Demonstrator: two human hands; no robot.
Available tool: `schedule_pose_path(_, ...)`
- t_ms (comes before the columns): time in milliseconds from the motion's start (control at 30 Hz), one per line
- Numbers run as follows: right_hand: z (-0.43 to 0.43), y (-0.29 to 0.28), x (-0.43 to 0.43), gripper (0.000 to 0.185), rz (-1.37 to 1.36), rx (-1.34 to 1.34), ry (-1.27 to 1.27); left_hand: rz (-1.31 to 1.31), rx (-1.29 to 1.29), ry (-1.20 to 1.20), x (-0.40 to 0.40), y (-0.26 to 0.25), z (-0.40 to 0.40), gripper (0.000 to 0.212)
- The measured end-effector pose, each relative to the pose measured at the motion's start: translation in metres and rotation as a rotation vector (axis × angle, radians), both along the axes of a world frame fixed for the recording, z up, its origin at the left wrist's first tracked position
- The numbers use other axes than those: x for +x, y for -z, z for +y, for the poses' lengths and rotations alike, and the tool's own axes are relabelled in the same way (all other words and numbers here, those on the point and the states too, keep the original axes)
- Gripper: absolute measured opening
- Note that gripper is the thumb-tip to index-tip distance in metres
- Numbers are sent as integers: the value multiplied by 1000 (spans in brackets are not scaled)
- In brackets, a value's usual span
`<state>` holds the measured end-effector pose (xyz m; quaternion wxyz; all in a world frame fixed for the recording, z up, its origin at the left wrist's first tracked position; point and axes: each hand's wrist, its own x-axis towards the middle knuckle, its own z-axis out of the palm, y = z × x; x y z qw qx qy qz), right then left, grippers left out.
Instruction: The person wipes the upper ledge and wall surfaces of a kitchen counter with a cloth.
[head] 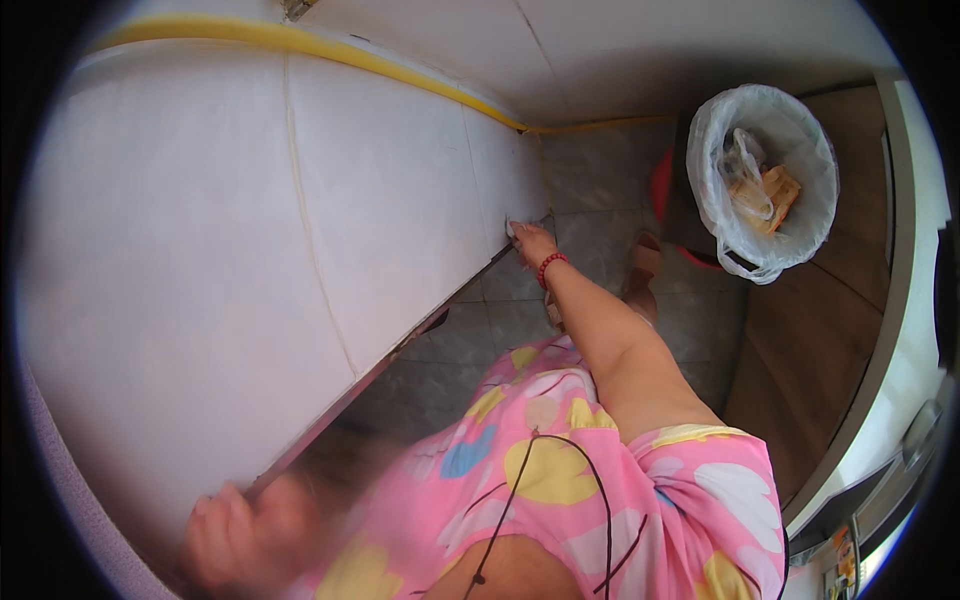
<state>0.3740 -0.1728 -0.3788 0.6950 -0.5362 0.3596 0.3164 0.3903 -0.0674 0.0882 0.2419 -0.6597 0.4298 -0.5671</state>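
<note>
My right hand [534,244], with a red bead bracelet [552,268] at the wrist, reaches to the far front corner of a white tiled counter [225,225]. Its fingers are closed around a small pale wad [511,229], perhaps tissue or cloth, pressed at the counter's edge. Most of the wad is hidden by the fingers. At the lower left, my left hand [244,529] is blurred beside the near part of the same edge. Its fingers look curled, and whether they hold anything is not visible.
A bin with a clear plastic liner [814,195] holds crumpled wrappers [772,195] at right, above the grey tiled floor [600,169]. Brown panelling [795,360] stands along the right side. A yellow strip [360,56] follows the counter's back seam. My sandalled foot [645,255] is below.
</note>
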Motion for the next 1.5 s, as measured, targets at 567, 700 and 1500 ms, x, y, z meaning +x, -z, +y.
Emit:
schedule_pose_path(567,-76,-90,-10,26,-226,247,640,247,-38,-15,-5,-15,0,5)
schedule_pose_path(700,-69,-171,37,30,-427,291,559,237,-65,-7,-5,-18,-8,6)
schedule_pose_path(1500,-15,-36,136,31,-532,-475,-584,250,-15,-451,-20,-18,-22,11)
